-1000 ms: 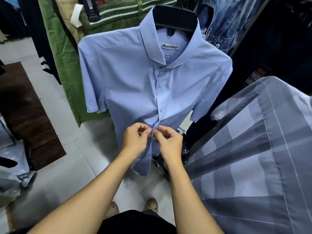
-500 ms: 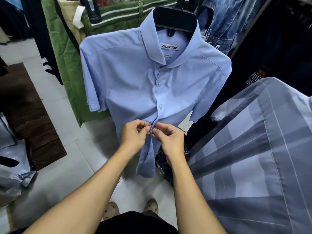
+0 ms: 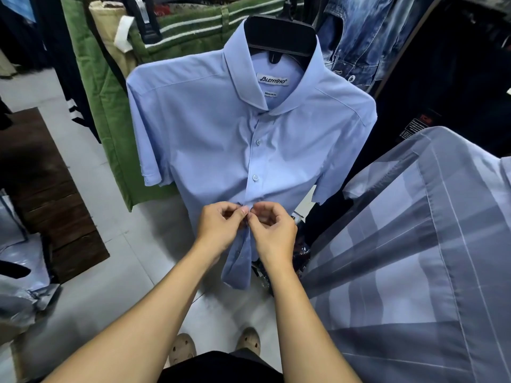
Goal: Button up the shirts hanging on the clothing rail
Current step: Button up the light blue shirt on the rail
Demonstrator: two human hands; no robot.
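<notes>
Smooth pale-blue shirt (image 3: 210, 150) on a black hanger (image 3: 280, 34), placket pinched by left hand (image 3: 221, 230) and right hand (image 3: 272, 233).

The light blue shirt (image 3: 210, 139) has short sleeves and hangs front-on from a black hanger (image 3: 279, 34). A white label (image 3: 272, 80) sits inside its neck. Two small buttons (image 3: 258, 142) down the middle are done up. Below them the bottom front flap hangs loose.
</notes>
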